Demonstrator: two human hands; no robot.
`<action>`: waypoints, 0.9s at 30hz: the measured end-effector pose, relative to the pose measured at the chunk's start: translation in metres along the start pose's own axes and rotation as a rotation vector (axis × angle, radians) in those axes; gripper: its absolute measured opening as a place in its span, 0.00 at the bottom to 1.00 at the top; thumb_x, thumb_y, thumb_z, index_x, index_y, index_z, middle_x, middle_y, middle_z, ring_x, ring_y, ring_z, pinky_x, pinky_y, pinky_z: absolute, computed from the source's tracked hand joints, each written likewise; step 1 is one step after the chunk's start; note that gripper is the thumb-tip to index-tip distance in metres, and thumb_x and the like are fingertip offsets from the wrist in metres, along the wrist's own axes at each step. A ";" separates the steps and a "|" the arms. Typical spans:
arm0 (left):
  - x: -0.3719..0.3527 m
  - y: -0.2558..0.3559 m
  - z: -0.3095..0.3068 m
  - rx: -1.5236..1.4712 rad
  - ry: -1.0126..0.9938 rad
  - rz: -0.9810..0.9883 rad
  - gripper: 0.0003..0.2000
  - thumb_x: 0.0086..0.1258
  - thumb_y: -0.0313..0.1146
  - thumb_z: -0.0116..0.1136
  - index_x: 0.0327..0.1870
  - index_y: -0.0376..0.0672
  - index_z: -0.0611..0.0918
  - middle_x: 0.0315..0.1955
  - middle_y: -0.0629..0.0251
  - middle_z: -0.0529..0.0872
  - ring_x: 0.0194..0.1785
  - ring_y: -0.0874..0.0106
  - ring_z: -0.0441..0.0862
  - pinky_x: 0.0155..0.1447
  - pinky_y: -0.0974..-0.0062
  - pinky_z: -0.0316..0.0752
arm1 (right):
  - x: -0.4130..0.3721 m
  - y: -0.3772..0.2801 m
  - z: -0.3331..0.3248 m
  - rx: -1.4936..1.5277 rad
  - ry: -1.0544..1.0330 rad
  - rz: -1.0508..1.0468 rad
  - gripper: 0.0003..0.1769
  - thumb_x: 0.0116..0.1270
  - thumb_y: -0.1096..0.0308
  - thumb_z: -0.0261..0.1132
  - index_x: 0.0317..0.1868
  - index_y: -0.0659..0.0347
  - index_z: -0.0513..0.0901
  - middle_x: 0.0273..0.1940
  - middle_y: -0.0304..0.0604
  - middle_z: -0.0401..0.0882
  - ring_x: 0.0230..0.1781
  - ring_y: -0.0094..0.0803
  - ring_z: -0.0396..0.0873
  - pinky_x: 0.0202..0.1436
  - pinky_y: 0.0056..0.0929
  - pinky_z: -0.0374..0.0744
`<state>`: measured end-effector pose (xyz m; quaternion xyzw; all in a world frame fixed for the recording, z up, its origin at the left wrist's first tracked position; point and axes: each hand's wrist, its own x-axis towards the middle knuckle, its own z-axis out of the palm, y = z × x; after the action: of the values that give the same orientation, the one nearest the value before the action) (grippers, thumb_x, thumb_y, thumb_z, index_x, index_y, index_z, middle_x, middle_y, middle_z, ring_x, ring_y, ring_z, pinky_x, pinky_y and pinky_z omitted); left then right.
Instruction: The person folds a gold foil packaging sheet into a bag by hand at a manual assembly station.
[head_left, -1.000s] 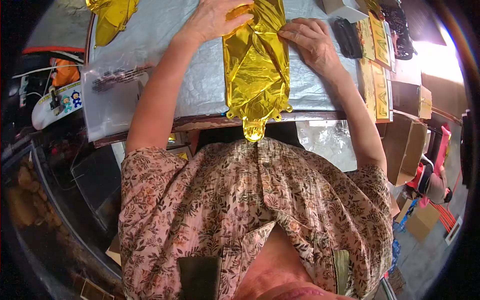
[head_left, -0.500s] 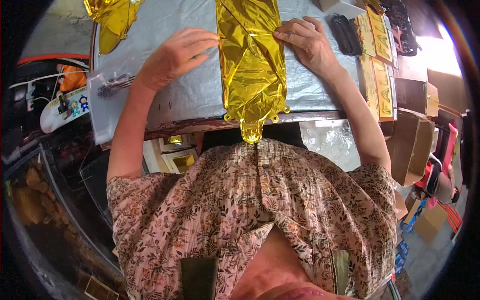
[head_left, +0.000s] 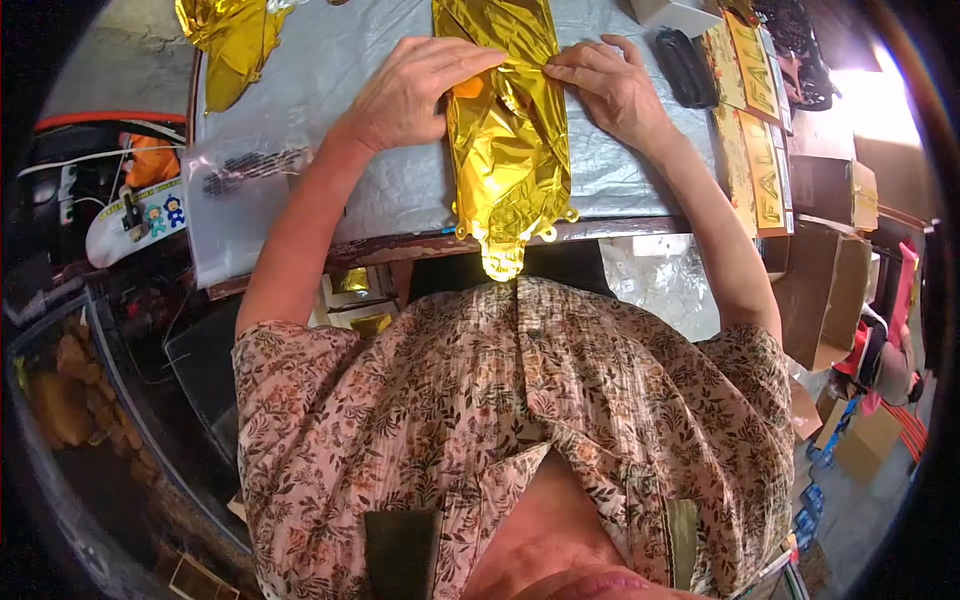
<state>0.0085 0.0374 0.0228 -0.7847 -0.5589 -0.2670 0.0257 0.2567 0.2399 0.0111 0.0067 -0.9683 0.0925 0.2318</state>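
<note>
A flat gold foil balloon (head_left: pixel 512 165) lies lengthwise on the silver-covered table, its tabbed end hanging over the near edge toward my chest. My left hand (head_left: pixel 415 88) rests across the balloon's left side, fingers stretched out over the foil and thumb lower by its left edge. On the opposite edge, my right hand (head_left: pixel 612 88) pinches the foil between thumb and fingertips. The foil is creased, and its far end runs out of view at the top.
More crumpled gold foil (head_left: pixel 235 50) lies at the table's far left. A clear plastic bag (head_left: pixel 225 215) hangs at the left edge. A black case (head_left: pixel 686 68) and printed boxes (head_left: pixel 757 170) line the right side; cardboard boxes (head_left: pixel 822 290) stand beyond.
My left hand has moved right, from the foil's left edge to lying across it. The foil under it has shifted slightly and creased. My right hand has stayed at its edge.
</note>
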 end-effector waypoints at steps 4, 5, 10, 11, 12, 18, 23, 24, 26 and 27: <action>-0.007 -0.007 0.007 0.013 -0.094 -0.005 0.27 0.70 0.41 0.71 0.70 0.50 0.84 0.67 0.66 0.86 0.70 0.63 0.81 0.73 0.60 0.68 | -0.003 0.003 0.000 0.015 -0.022 -0.003 0.18 0.70 0.76 0.68 0.59 0.54 0.89 0.56 0.36 0.87 0.61 0.35 0.83 0.77 0.49 0.66; -0.009 -0.009 0.009 0.013 -0.093 -0.004 0.27 0.70 0.41 0.71 0.70 0.50 0.84 0.67 0.66 0.86 0.70 0.63 0.81 0.73 0.60 0.68 | -0.003 0.003 -0.001 0.014 -0.021 -0.003 0.18 0.70 0.76 0.68 0.59 0.54 0.89 0.56 0.36 0.87 0.61 0.35 0.83 0.77 0.49 0.66; -0.012 -0.010 0.010 -0.053 -0.074 -0.046 0.27 0.68 0.39 0.70 0.70 0.50 0.85 0.70 0.71 0.85 0.70 0.63 0.80 0.74 0.60 0.68 | 0.000 -0.002 -0.012 0.068 -0.079 0.054 0.18 0.70 0.69 0.67 0.60 0.53 0.86 0.58 0.39 0.85 0.66 0.40 0.79 0.80 0.51 0.60; -0.012 -0.010 0.009 -0.054 -0.072 -0.046 0.27 0.68 0.39 0.70 0.70 0.50 0.85 0.70 0.71 0.85 0.70 0.63 0.80 0.74 0.60 0.68 | 0.001 -0.002 -0.011 0.067 -0.081 0.054 0.18 0.70 0.69 0.67 0.60 0.53 0.86 0.58 0.39 0.85 0.66 0.40 0.79 0.80 0.51 0.60; -0.012 -0.008 0.009 -0.081 -0.071 -0.069 0.27 0.67 0.39 0.70 0.70 0.50 0.85 0.70 0.70 0.85 0.70 0.62 0.80 0.75 0.60 0.67 | 0.002 -0.002 -0.010 0.074 -0.059 0.065 0.18 0.70 0.69 0.68 0.59 0.53 0.86 0.58 0.39 0.85 0.67 0.40 0.79 0.80 0.51 0.60; -0.013 -0.006 0.010 -0.148 -0.041 -0.124 0.29 0.66 0.36 0.73 0.71 0.50 0.84 0.69 0.66 0.85 0.70 0.61 0.80 0.76 0.59 0.70 | 0.003 -0.006 -0.003 0.075 -0.006 0.110 0.14 0.70 0.69 0.70 0.55 0.52 0.87 0.55 0.37 0.86 0.68 0.39 0.79 0.80 0.51 0.60; -0.014 -0.003 0.005 -0.259 0.170 -0.205 0.19 0.64 0.31 0.75 0.55 0.44 0.85 0.64 0.61 0.87 0.65 0.57 0.84 0.71 0.57 0.76 | 0.005 -0.011 -0.004 0.050 -0.002 0.163 0.15 0.70 0.70 0.71 0.56 0.49 0.90 0.54 0.33 0.89 0.66 0.35 0.80 0.80 0.49 0.60; -0.017 -0.005 0.004 -0.257 0.172 -0.209 0.19 0.64 0.31 0.75 0.55 0.44 0.85 0.64 0.61 0.87 0.65 0.57 0.84 0.71 0.57 0.76 | 0.005 -0.011 -0.004 0.053 -0.004 0.159 0.15 0.70 0.70 0.71 0.56 0.49 0.90 0.54 0.33 0.89 0.66 0.35 0.80 0.80 0.49 0.60; -0.024 -0.006 0.006 -0.310 0.167 -0.299 0.14 0.62 0.27 0.74 0.46 0.42 0.83 0.65 0.61 0.86 0.62 0.57 0.86 0.66 0.59 0.81 | 0.003 -0.011 -0.004 0.034 -0.005 0.161 0.15 0.69 0.69 0.72 0.56 0.49 0.90 0.54 0.33 0.89 0.65 0.35 0.81 0.81 0.50 0.59; -0.026 -0.006 0.006 -0.310 0.169 -0.302 0.14 0.62 0.27 0.74 0.46 0.42 0.83 0.65 0.61 0.86 0.62 0.57 0.86 0.66 0.59 0.81 | 0.003 -0.011 -0.004 0.035 -0.006 0.158 0.15 0.69 0.69 0.72 0.56 0.49 0.90 0.54 0.33 0.89 0.65 0.35 0.81 0.81 0.50 0.59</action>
<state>-0.0002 0.0194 0.0048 -0.6616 -0.6180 -0.4154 -0.0884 0.2562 0.2295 0.0176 -0.0652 -0.9648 0.1275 0.2206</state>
